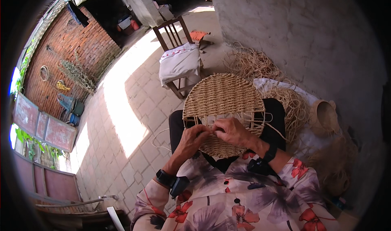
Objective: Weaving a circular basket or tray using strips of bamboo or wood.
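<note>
A rounded panel of woven straw cord rests across my lap, its weave tight at the far part and again at the near edge. Between those parts runs an open gap crossed by bare upright cords. My left hand is closed at the near side of this gap, fingertips pinched on the panel's cords. Close against it, my right hand is also closed, thumb and fingers bent at the same spot. What exactly lies between the fingertips is hidden. A loose cord end sticks out at the panel's right side.
Beyond my knees stands a wooden chair with a cloth-covered seat, and a low orange-topped stool. Coils of straw cord lie along the grey wall at right, near a round woven basket. Paved floor extends left.
</note>
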`<state>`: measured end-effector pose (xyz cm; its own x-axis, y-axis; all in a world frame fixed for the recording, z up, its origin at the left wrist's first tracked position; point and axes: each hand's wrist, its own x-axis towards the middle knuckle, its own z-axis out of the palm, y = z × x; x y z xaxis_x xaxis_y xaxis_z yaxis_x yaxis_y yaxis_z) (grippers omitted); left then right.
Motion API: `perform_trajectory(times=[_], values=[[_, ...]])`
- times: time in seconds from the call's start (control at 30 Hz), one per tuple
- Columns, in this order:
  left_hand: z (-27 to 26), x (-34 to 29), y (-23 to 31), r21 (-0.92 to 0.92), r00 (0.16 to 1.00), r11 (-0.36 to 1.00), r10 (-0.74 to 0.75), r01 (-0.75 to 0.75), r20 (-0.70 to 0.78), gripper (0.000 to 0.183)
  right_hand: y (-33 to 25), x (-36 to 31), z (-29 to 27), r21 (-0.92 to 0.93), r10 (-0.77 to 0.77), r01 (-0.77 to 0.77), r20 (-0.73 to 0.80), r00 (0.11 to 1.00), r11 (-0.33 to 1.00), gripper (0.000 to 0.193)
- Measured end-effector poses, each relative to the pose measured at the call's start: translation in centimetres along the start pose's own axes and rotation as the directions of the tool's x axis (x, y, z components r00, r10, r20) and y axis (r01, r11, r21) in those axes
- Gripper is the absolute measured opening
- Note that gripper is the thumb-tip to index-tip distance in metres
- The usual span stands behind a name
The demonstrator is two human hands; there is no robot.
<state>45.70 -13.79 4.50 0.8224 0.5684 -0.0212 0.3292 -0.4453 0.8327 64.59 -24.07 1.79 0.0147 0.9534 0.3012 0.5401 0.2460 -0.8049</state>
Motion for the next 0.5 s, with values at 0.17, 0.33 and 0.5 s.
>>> perform_trajectory(times=[0.17, 0.33, 0.5], values=[[-0.1, -0.3, 0.3, -0.014, 1.000, 1.000, 0.005, -0.006, -0.023, 0.021, -0.5, 0.0, -0.1, 0.034, -0.004, 0.004, 0.002, 1.000, 0.999, 0.012], [0.0, 0.0, 0.3, -0.010, 0.998, 0.999, 0.044, -0.043, 0.039, 0.020, -0.5, 0.0, -0.5, 0.056, -0.042, 0.040, 0.037, 0.998, 0.998, 0.010], [-0.2, 0.6, 0.1, 0.076, 0.989, 0.996, 0.036, -0.047, 0.142, 0.022, 0.5, -0.3, 0.5, -0.116, -0.142, 0.140, -0.003, 0.990, 0.983, 0.012]])
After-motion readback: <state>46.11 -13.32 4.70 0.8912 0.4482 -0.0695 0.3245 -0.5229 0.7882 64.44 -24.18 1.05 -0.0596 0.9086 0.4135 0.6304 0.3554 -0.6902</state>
